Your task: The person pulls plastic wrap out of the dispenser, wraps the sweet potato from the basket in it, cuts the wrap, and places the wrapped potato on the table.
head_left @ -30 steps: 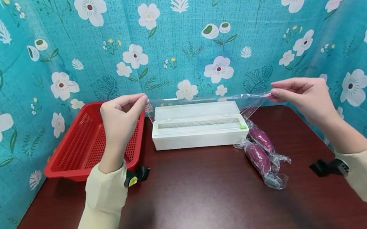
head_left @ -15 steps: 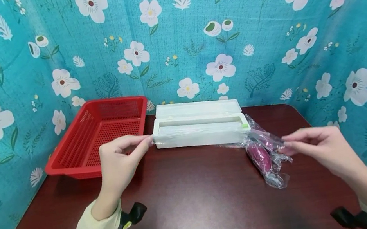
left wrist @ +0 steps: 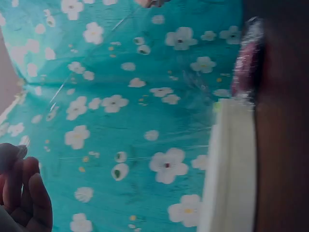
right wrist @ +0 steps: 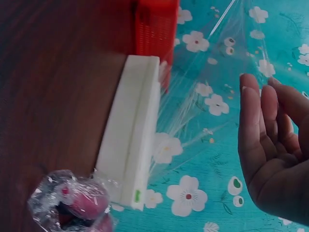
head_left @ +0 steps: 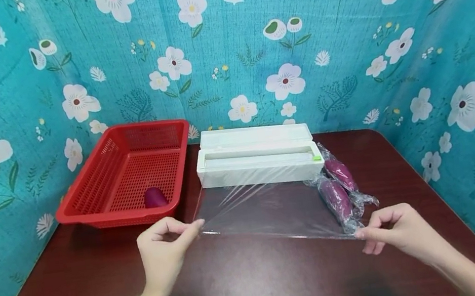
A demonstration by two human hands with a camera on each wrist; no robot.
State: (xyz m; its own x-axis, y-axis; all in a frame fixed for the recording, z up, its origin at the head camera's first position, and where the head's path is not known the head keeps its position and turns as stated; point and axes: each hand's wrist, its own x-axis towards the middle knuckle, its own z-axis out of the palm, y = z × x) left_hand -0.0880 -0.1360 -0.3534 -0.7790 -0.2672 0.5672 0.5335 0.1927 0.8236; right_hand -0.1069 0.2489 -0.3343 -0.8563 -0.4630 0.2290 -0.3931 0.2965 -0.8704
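A clear sheet of plastic wrap [head_left: 270,209] stretches from an open white wrap dispenser box [head_left: 259,171] toward the person. Its near left corner is pinched between thumb and fingers of my left hand [head_left: 165,253]. At the other corner my right hand [head_left: 397,231] pinches the film, close to the tail of a wrapped bundle. Two purple, oblong items, perhaps sweet potatoes [head_left: 336,197], lie in crinkled film right of the box. The right wrist view shows the film fanning from the box [right wrist: 133,130] past my right hand [right wrist: 275,145]; my left fingers [left wrist: 36,193] sit low in the left wrist view.
A red perforated basket [head_left: 109,215] stands at the left, with one unwrapped purple item [head_left: 155,197] inside near its front. The dispenser's lid [head_left: 254,136] is raised at the back. A floral curtain [head_left: 224,58] encloses the dark wooden table [head_left: 263,287].
Both hands have come down and toward the person, drawing the film out over the box's front edge and above the table. The purple item in the basket has come into view from behind the left hand.
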